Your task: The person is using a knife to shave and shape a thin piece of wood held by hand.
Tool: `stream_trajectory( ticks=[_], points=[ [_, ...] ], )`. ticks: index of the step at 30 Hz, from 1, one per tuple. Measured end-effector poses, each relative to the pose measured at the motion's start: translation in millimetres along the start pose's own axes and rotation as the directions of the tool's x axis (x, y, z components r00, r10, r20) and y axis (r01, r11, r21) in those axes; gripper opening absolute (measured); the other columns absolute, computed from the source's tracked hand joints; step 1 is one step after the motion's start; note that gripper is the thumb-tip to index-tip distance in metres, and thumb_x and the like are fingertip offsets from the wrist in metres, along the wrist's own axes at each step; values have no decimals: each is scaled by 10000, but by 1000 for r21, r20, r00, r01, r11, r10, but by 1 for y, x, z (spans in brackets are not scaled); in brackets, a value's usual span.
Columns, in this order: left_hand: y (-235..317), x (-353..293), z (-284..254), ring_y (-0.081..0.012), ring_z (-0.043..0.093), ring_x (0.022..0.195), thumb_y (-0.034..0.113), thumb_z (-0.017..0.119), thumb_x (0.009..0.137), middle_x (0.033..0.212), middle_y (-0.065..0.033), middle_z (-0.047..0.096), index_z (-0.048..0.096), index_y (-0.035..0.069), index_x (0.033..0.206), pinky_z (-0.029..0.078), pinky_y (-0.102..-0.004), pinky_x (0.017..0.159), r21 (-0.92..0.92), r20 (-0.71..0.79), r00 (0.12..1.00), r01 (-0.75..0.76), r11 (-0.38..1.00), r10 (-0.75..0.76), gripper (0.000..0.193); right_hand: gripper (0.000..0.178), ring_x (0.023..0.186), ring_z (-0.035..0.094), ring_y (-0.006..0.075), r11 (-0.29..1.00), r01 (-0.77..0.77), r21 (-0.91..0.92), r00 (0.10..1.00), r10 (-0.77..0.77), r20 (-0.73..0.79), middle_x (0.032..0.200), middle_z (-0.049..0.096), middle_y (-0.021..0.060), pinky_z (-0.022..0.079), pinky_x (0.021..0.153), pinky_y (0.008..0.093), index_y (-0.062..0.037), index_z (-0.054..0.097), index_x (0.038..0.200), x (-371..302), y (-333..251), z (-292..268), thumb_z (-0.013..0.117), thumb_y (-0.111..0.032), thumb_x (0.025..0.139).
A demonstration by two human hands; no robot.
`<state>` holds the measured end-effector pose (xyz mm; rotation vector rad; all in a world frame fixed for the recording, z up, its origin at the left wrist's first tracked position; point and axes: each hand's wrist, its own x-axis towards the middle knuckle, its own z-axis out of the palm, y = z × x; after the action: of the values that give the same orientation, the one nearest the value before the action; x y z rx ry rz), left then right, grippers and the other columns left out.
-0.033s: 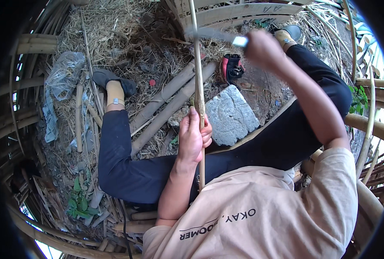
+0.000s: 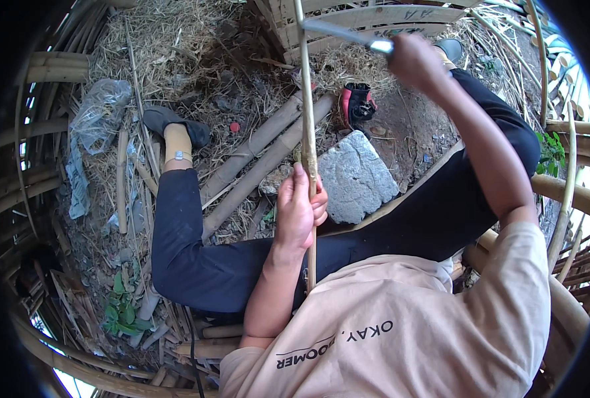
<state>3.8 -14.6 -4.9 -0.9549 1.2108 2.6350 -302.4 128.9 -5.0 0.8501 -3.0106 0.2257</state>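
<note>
My left hand [image 2: 299, 207] is closed around a long, pale bamboo stick [image 2: 309, 142], thumb lying along it. The stick runs from my lap up past the top edge of the picture, with a thicker joint just above my fingers. Up at the right, my right hand [image 2: 416, 61] is closed on a knife [image 2: 348, 33], its fingers smeared by motion. The long blade points left, its tip at the stick's upper part; whether it touches is hard to tell. My right hand hides the knife's handle.
A pale stone block [image 2: 355, 176] lies between my legs, beside two bamboo poles [image 2: 258, 142]. A red and black item [image 2: 356, 106] sits beyond the stone. Crumpled clear plastic [image 2: 101, 114] lies at the left. Wooden slats [image 2: 374, 30] stand at the far side.
My right hand and the knife have moved up and slightly right, so the blade crosses less of the stick. My left hand and the stick have barely shifted.
</note>
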Motion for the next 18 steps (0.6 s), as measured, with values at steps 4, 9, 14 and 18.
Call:
stream_trajectory(
  ticks=[4,9,14,18],
  points=[
    [-2,1,3,-15,248,420,474,340,1092,582,48,368,513,94,885,176,-197,370,-12,38,999,0,1000,1,467,181,626,717,263,987,126,-98,992,-126,12,731,714,133,597,594,413,-67,749,962,-4,2,-19,649,-115,818],
    [5,-2,1,-6,248,430,506,335,1084,585,55,367,517,95,880,175,-193,371,-35,101,995,-13,999,16,493,199,758,712,382,983,169,74,977,-177,117,800,707,210,582,740,484,-32,733,911,-28,-25,-8,639,-163,794],
    [17,-2,-7,1,232,429,508,346,1081,589,68,349,528,97,890,166,-190,369,-80,87,994,-51,995,58,489,219,784,703,412,997,59,-40,989,-53,139,821,701,241,567,751,500,-6,717,892,-15,1,-11,644,-189,797],
    [21,1,-12,7,223,430,514,363,1076,601,70,357,536,94,901,162,-181,368,-74,58,994,-87,993,91,486,287,801,704,412,1000,-6,-23,997,7,77,858,713,227,562,765,495,-19,732,962,-16,10,-24,658,-281,870]
  ],
)
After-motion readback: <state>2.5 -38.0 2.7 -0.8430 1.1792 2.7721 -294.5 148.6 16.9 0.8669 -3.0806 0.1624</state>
